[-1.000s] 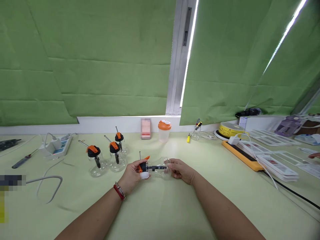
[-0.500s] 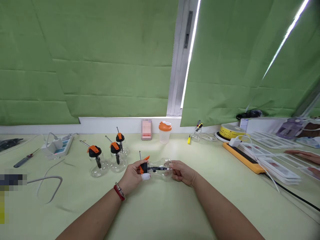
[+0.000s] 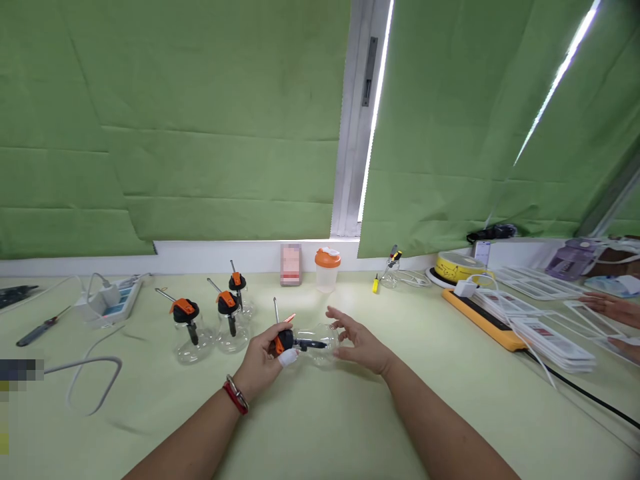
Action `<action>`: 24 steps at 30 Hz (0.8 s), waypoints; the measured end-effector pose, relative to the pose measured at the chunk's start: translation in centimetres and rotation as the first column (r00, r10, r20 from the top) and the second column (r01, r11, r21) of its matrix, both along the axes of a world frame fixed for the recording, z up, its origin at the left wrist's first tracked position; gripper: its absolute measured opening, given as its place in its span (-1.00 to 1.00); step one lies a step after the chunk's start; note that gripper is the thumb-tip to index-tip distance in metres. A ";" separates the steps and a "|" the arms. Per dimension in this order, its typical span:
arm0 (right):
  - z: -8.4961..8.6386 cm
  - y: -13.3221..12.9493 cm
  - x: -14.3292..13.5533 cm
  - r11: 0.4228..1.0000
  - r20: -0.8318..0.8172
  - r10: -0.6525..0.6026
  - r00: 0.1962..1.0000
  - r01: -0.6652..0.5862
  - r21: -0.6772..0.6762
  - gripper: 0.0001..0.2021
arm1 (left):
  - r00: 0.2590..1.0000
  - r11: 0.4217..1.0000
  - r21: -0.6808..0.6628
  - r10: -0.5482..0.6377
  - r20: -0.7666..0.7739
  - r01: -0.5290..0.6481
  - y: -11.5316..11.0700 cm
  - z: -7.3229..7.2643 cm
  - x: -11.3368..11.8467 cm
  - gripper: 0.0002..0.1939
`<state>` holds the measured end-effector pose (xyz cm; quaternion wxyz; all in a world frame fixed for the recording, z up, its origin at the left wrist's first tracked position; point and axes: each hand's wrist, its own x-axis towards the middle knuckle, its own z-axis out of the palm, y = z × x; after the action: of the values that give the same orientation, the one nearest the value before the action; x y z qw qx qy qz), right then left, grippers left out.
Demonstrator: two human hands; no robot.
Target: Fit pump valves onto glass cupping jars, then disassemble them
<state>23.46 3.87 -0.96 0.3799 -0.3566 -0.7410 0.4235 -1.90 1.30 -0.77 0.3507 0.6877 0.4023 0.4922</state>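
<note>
My left hand (image 3: 265,357) is closed round the black and orange cap of a clear bottle (image 3: 323,345), which lies on its side with its base to the right. A thin metal rod rises from the cap, and a dark piece shows inside the bottle. White tape wraps my left thumb. Fingers spread, my right hand (image 3: 363,341) is beside the bottle's base; whether the fingertips touch it I cannot tell. Three similar capped bottles stand upright to the left: one in front (image 3: 193,340), one in the middle (image 3: 233,330) and one behind (image 3: 240,290).
A phone (image 3: 291,265) and an orange-lidded cup (image 3: 327,270) stand by the wall. A screwdriver (image 3: 44,330) and a power strip (image 3: 113,303) lie left. At right are an orange-edged strip (image 3: 483,320), stacked white frames (image 3: 555,347) and another person's hands (image 3: 613,307).
My right hand has loosened from the bottle's base, and its fingers have spread apart. My left hand keeps hold of the cap. The camera view has shifted slightly.
</note>
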 end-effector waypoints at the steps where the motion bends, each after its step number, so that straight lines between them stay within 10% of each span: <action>1: 0.1 -0.2 -0.3 0.998 0.049 0.017 0.999 -0.020 0.061 -0.23 | 0.999 0.999 0.034 0.013 -0.044 -0.011 -0.2 0.0 0.1 -0.47; 8: -0.9 -0.5 -1.9 0.967 0.272 -0.230 0.934 0.189 0.170 -0.22 | 0.924 0.902 0.426 0.220 -0.313 -0.070 -0.6 -0.3 0.6 -0.28; 12: -1.7 1.0 -0.6 0.926 0.386 -0.377 0.842 0.336 0.172 -0.39 | 0.711 0.581 0.680 0.692 -0.123 -0.448 0.5 0.1 -0.4 -0.23; 15: -1.8 1.8 0.2 0.893 0.423 -0.448 0.788 0.414 0.175 -0.48 | 0.556 0.433 0.647 0.831 -0.016 -0.628 1.6 0.4 -1.7 -0.15; 24: -1.1 1.8 0.8 0.888 0.438 -0.456 0.775 0.427 0.169 -0.48 | 0.564 0.545 0.274 0.826 -0.010 -0.793 4.8 -1.8 -4.6 -0.06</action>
<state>24.27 5.67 -2.03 0.2900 -0.5996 -0.7181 0.2019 -6.53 6.14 -2.54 -0.0303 0.4928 0.6351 0.5940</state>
